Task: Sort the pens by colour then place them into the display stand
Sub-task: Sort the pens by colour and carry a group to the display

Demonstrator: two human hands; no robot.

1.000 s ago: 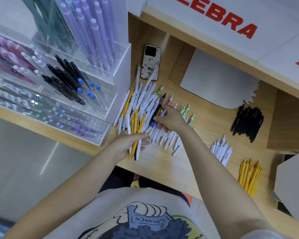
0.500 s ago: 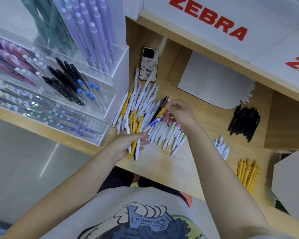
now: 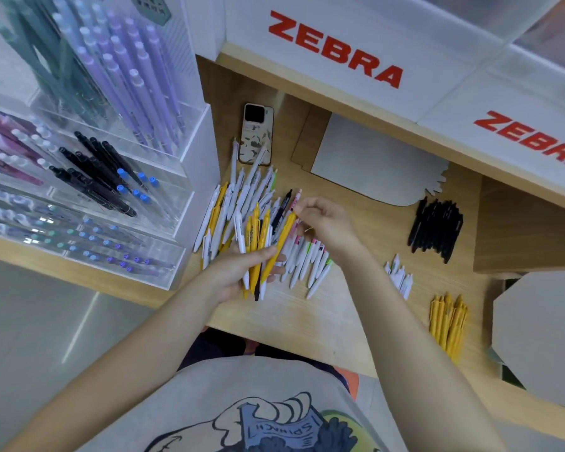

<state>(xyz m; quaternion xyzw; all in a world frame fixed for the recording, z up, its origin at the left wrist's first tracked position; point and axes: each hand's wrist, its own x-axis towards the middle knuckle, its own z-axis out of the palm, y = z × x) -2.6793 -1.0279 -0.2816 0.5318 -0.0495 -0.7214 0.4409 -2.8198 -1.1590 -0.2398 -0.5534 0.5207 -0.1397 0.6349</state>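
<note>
A: Stand status, far left?

B: Clear acrylic display stand (image 3: 88,177) is seen on the left of the wooden counter (image 3: 323,321). Purple, black and blue-capped pens are held in its tiered compartments.

A: Unsorted pens?

B: Mixed pile (image 3: 242,203) is spread on the counter just right of the stand: mostly white barrels, some yellow, one black. A phone (image 3: 256,135) is laid face down behind it.

A: Left hand?

B: Left hand (image 3: 238,272) is raised over the pile's near edge, closed around a bundle of pens (image 3: 256,252), yellow and white, with one dark tip showing at the bottom.

A: Right hand?

B: Right hand (image 3: 327,223) is held just right of the bundle. One yellow pen (image 3: 279,246) is pinched at its top end by thumb and forefinger; its lower part is lying against the left hand's bundle. Remaining fingers are curled loosely.

A: Sorted groups?

B: Three are laid out well right of the pile: black pens (image 3: 436,230) farthest back, white pens (image 3: 400,278) in the middle, yellow pens (image 3: 447,321) nearest the counter edge. Groups are kept apart.
</note>
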